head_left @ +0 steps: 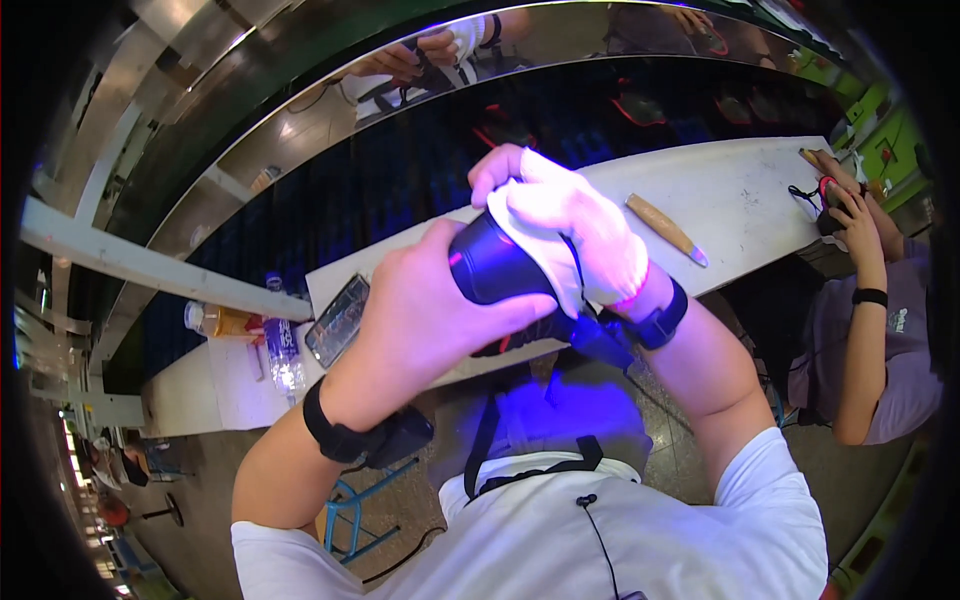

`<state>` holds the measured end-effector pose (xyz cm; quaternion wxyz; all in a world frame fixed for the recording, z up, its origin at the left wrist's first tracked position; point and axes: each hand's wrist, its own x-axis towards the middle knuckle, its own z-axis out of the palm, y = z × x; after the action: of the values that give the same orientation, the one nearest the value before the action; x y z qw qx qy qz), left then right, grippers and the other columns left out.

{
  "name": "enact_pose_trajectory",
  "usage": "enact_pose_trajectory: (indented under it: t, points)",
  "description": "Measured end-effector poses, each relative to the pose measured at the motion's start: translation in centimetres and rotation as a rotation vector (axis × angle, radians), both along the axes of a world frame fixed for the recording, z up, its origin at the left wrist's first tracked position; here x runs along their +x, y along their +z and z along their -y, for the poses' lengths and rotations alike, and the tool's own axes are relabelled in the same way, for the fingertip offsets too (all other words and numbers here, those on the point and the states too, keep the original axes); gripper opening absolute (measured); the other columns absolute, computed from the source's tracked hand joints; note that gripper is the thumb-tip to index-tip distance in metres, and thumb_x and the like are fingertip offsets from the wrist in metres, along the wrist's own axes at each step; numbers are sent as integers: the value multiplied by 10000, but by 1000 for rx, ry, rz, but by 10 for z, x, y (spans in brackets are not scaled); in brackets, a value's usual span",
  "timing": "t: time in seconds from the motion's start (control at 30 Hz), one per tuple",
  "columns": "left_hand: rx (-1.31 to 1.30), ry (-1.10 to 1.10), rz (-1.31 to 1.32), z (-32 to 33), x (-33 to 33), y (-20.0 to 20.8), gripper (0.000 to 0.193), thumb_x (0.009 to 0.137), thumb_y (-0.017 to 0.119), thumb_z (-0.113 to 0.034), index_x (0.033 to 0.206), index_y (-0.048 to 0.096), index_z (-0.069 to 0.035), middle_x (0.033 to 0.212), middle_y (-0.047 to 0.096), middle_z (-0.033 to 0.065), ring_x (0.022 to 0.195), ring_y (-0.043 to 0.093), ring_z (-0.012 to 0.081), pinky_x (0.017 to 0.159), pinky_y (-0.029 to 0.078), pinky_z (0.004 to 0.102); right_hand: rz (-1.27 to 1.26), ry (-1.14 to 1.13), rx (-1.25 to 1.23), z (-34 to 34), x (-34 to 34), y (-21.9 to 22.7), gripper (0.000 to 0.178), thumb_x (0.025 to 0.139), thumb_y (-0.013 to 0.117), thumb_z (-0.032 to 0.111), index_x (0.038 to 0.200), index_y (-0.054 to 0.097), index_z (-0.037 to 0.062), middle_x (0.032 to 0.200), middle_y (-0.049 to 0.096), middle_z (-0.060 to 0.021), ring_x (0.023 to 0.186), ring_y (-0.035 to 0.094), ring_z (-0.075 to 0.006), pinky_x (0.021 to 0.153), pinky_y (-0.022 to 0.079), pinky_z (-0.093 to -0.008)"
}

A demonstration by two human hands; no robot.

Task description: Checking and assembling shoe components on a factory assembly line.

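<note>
"What is held here?"

"From where I stand, a glossy dark rounded piece [490, 268], directly between the two hands. The bare left hand [405, 295] is wrapped around its near left side, thumb laid along the underside; its other fingers are hidden."

"And the other hand?"

"The white-gloved right hand [580, 220] is curled closed against the piece's pale edge [542, 248], upper right, with bare fingertips showing."

"What lies around the grip?"

"A brown-handled tool [663, 226] to its right on the white table [750, 195]; a phone [340, 320] just left, and beyond that a clear plastic bottle [284, 352]."
</note>
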<state>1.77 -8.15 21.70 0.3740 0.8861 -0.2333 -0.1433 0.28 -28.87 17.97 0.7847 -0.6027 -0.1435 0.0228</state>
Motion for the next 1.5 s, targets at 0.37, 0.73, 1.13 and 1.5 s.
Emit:
enact_pose_trajectory:
  t: [0.37,0.73,1.13,1.5]
  points:
    - [143,-331,493,44,-53,-1,920,699,1002,-573,1273,624,37,948,770,165,797,801,324,707,644,399,135,-169,-81,46,-72,-11,849,828,675,640,1369,621,-12,1274,590,-142,1235,558,-262,1084,425,-395]
    - [64,-574,1101,64,-101,-32,280,886,650,-81,1102,710,86,934,762,225,693,755,279,513,574,300,41,-287,-346,55,-169,-9,770,1023,554,646,1367,687,-30,1509,656,-250,1547,484,-423,1314,302,-559]
    - [-311,-450,-161,-72,-53,-14,1296,607,1034,-621,1627,413,-119,1689,306,314,1561,396,453,1248,396,530,300,-436,-914,-23,-139,-73,1184,745,921,598,1579,448,-97,1601,523,-332,1457,548,-518,1214,441,-581]
    - [-546,200,-324,-103,-82,-84,648,810,928,-144,1330,542,-106,1665,433,232,1459,497,284,1216,396,415,591,-226,-1209,1,-100,-93,944,717,986,401,1461,606,-37,1346,711,-259,1236,696,-462,1083,548,-528]
